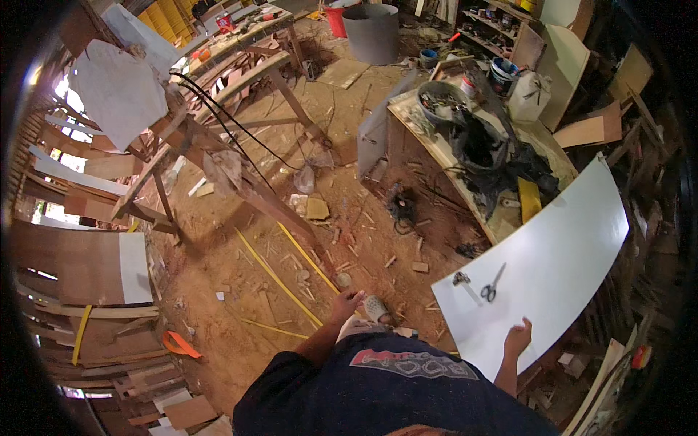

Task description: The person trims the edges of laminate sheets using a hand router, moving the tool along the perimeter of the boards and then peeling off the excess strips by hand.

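My left hand (345,308) is low in the middle, before my body, fingers curled together near the yellow strips (307,254) on the floor; what they hold, if anything, is unclear. At the lower right, my right hand (518,338) hovers over or rests on a glossy white board (560,247), fingers loosely bent with nothing visible in them. On that board lie black-handled scissors (491,287) and a small metal clamp-like piece (461,278). My sandalled foot (376,309) stands on the dirt floor just beside my left hand.
A cluttered workbench (403,112) with buckets and black plastic is beyond the board. Wooden trestles (291,94) with black cables fill the upper left. A grey drum (371,36) stands at the back. Offcuts and an orange strip (180,344) lie on the dirt floor (211,291).
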Action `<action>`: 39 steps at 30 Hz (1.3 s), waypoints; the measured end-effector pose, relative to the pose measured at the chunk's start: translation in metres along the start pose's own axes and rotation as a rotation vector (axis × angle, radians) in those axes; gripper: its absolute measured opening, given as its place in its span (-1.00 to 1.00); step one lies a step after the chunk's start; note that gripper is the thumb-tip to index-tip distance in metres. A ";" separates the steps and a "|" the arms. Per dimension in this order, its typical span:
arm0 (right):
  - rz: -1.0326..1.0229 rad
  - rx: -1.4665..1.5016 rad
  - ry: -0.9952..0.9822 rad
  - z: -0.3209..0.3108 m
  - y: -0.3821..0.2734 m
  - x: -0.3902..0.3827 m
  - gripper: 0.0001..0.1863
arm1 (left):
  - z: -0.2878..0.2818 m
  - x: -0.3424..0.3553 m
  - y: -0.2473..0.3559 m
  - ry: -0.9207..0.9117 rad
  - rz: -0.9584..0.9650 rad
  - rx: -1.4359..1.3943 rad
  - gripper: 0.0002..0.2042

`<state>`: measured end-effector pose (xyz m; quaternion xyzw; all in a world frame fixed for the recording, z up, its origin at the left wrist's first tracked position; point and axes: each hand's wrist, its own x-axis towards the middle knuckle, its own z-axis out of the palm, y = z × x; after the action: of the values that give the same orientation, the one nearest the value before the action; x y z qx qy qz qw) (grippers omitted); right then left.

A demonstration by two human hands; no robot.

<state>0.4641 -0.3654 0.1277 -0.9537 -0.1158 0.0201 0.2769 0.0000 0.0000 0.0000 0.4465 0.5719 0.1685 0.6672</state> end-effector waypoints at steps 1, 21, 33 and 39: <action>0.000 -0.024 -0.010 -0.011 -0.013 -0.006 -0.48 | 0.003 -0.002 -0.001 0.003 0.139 0.161 -0.68; -0.763 0.683 -0.846 0.253 -0.650 0.025 -0.64 | -0.085 0.159 0.429 -0.290 0.423 0.181 -0.69; -1.143 0.631 -1.302 0.344 -0.914 0.122 -0.36 | -0.159 0.276 0.616 -0.111 0.361 0.334 -0.77; -1.240 0.583 -1.429 0.412 -0.996 0.145 -0.14 | -0.208 0.339 0.662 -0.119 0.268 0.378 -0.77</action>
<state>0.3535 0.7000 0.3133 -0.3823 -0.7250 0.4701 0.3273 0.0968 0.6936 0.3256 0.6446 0.4886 0.1187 0.5759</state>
